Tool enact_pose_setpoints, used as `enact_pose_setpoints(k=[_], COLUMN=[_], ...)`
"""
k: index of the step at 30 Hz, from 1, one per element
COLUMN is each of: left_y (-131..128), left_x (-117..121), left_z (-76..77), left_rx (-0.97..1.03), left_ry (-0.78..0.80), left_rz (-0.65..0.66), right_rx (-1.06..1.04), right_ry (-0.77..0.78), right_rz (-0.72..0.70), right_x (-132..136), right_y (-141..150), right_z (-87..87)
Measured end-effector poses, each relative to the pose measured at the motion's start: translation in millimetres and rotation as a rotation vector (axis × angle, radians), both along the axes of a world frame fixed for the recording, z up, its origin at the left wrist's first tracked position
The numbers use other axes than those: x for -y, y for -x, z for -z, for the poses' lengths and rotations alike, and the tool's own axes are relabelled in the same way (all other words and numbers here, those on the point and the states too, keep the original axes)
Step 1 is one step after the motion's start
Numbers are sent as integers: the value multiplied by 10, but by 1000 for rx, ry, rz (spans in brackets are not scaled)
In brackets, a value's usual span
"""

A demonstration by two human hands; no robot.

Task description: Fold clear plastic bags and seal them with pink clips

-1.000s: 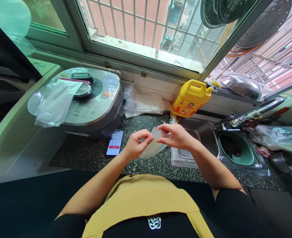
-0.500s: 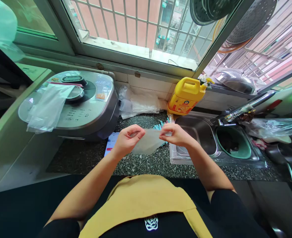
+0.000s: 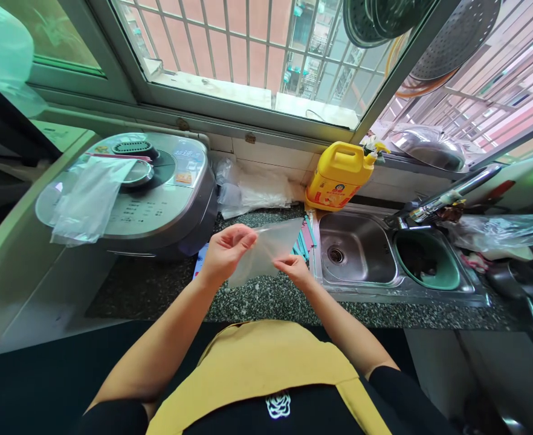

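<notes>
Since a moment ago, R hand has moved lower and closer to L hand, as I see remotely. R fingers pinch the lower right edge of translucent plastic; L fingers grasp its upper left side. It is held above counter, btwn cooker & sink, near blue-and-pink strips.

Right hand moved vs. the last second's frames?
Yes. Judged against the sink, the right hand has shifted left and toward the wearer; earlier it overlapped the sink's left rim, now its fingers sit left of it.
</notes>
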State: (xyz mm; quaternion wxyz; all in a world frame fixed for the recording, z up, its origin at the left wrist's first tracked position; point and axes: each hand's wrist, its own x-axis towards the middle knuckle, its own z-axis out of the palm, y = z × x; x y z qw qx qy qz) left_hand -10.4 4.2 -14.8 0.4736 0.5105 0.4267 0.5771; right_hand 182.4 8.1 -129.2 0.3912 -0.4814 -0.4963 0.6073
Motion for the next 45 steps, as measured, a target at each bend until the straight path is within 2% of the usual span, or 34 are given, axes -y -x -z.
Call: enact_pose_setpoints(k=[2, 5, 9, 11, 13, 15, 18, 20, 22, 24, 26, 27, 37, 45], left_y=[17, 31, 38, 59, 96, 125, 85, -5, -107, -177, -199, -194, -14, 95], left_x=[2, 2, 0, 6, 25, 50, 53, -8, -117, -238, -328, -355, -402, -393], left_z=[3, -1, 24, 46, 45, -3, -151, -247, -296, -294, -268, -256, -336, -308], left_rx=[-19, -34, -62, -109, -206, -351, -626, -806, -919, -966, -947, -923, -711, -668], left_ry=[3, 2, 4, 3, -24, -128, -392, -496, -512, -488, -459, -447, -340, -290], left_rz=[-15, -20, 32, 59, 30, -82, -205, -135, -17, 155, 284, 307, 239, 201], right_rx=[27, 7, -100, -88, -28, 45, 150, 213, 258, 280, 295, 303, 482, 642], right_ry=[-8, -24, -150, -222, -287, -365, -512, -601, -663, -688, -685, -683, -689, -782], right_rz=[28, 13, 70, 161, 206, 187, 94, 4, -69, -93, -86, -78, -14, -106], right_x=[36, 34, -104, -186, -233, -235, -194, -168, -152, -143, -135, -131, -61, 88], right_y=[-17, -61, -68, -57, -55, -63, -71, -60, -39, -25, -28, -37, -197, -415], right_z=[39, -27, -271, -409, -531, -631, -739, -787, -816, -825, -813, -798, -410, -34])
